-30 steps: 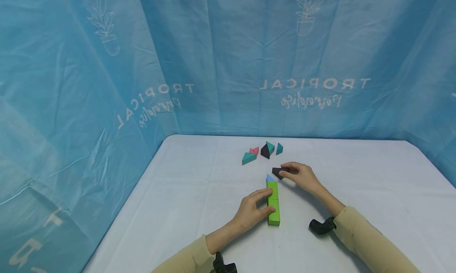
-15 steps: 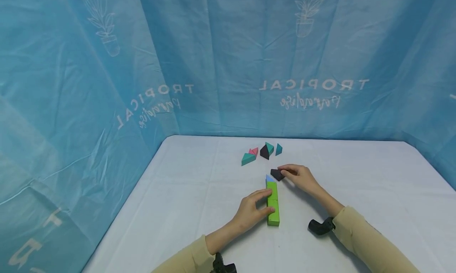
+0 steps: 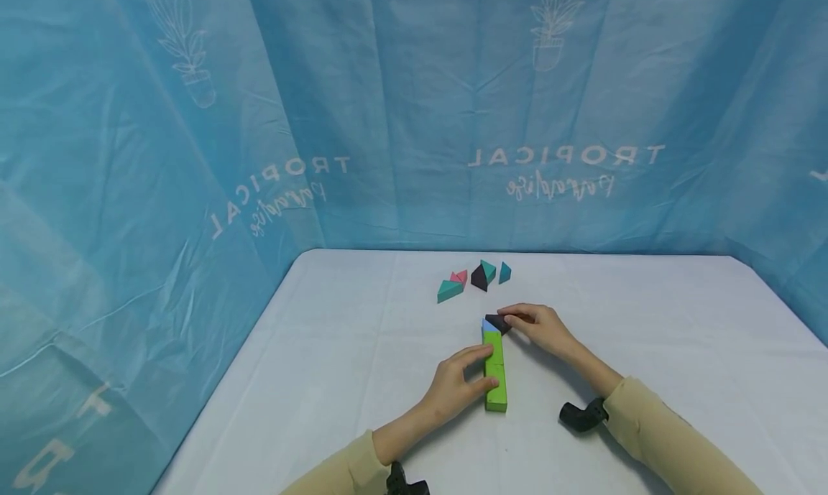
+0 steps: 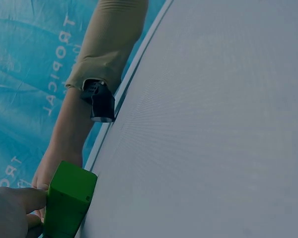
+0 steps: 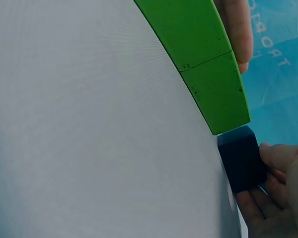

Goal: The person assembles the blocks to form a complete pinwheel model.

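Two green blocks point(image 3: 496, 400) lie end to end in a row on the white table. My left hand point(image 3: 451, 384) holds the row from the left, fingertips on the far block and thumb on the near one. A small blue triangular block point(image 3: 489, 326) sits at the row's far end. My right hand point(image 3: 542, 328) pinches a black wedge-shaped block point(image 3: 497, 322) between thumb and fingers, right at the blue one. In the right wrist view, the dark block point(image 5: 242, 161) is close against the end of the green row point(image 5: 218, 101).
Behind the row lie a teal block point(image 3: 449, 291), small pink triangles point(image 3: 459, 276), a black block point(image 3: 479, 278) with a teal one point(image 3: 489, 269), and a blue-teal triangle point(image 3: 504, 272). A blue curtain point(image 3: 414, 121) hangs beyond the white table point(image 3: 336, 322).
My right hand has moved left and slightly nearer, bringing the black block up to the blue triangle. My left hand stays on the green blocks.
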`<state>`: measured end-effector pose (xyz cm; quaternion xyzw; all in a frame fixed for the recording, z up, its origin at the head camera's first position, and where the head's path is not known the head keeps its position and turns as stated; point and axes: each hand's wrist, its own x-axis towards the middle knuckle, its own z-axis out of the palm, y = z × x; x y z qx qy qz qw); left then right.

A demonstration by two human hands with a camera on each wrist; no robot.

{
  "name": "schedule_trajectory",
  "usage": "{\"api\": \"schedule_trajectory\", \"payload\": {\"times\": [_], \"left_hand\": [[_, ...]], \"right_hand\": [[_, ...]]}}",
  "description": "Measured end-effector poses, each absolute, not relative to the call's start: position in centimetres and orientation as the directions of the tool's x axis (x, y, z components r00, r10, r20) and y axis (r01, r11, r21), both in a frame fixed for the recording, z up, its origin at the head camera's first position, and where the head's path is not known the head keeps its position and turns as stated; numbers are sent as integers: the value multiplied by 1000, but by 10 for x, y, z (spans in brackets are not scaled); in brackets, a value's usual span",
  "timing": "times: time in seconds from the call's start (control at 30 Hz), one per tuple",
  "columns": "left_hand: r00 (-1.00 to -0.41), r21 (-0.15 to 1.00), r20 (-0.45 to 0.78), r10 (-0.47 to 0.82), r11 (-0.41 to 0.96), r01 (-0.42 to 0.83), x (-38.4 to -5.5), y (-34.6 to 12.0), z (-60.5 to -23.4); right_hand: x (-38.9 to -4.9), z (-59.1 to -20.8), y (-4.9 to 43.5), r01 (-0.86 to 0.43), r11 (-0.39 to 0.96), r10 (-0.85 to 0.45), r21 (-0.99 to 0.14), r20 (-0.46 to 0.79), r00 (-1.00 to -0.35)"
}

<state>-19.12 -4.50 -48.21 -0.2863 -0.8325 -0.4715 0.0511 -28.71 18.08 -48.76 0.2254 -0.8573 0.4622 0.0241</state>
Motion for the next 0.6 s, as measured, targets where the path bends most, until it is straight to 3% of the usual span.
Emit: {"api": "schedule_trajectory", "payload": {"times": [0.33,0.6], "left_hand": [[-830,759,366,420,381,528,-192,-44,-485],[-829,772,362,426,362,523,-194,-44,-485]], "right_hand": [[-285,-482,178,-414,443,-387,-795,247,-888],[-266,-452,172,-408,431,-414,-805,225,-882]]}}
